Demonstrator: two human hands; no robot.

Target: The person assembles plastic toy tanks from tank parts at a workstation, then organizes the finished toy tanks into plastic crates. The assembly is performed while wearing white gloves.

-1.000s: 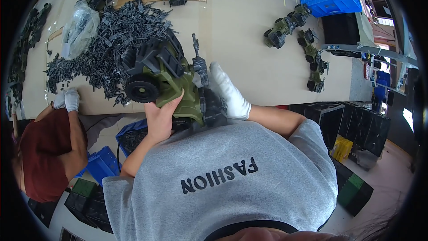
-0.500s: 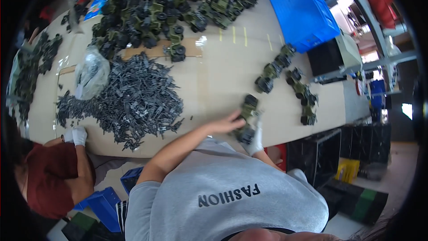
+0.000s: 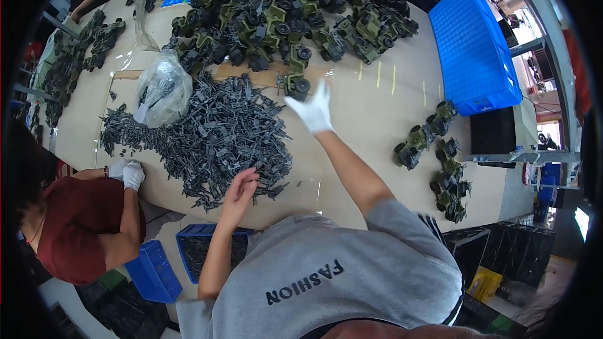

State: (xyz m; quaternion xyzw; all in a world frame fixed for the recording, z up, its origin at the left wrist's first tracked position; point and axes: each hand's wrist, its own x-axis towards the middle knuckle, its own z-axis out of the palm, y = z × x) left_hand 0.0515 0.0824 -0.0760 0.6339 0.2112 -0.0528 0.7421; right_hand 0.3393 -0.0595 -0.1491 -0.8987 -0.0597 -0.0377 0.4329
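My right hand [image 3: 312, 110], in a white glove, is stretched out over the table with its fingers spread and nothing in them. Just beyond its fingertips sits an olive-green toy jeep [image 3: 296, 81] with black wheels, at the near edge of a large heap of such toy jeeps [image 3: 270, 12]. At the near right edge of a pile of small dark grey plastic parts [image 3: 220, 132] is my bare left hand [image 3: 239, 194]. Its fingers are loosely bent and apart, and I see nothing held in them.
Two short rows of toy jeeps [image 3: 450, 176] stand on the right of the table, near a blue crate [image 3: 471, 50]. A clear plastic bag [image 3: 164, 88] lies against the parts pile. At the left, a co-worker's gloved hands [image 3: 132, 174] rest by the table edge above blue bins [image 3: 154, 273].
The toy jeep that was between my hands is out of them. My right hand has swung forward to the heap, while my left has moved left to the parts pile. The view has shifted.
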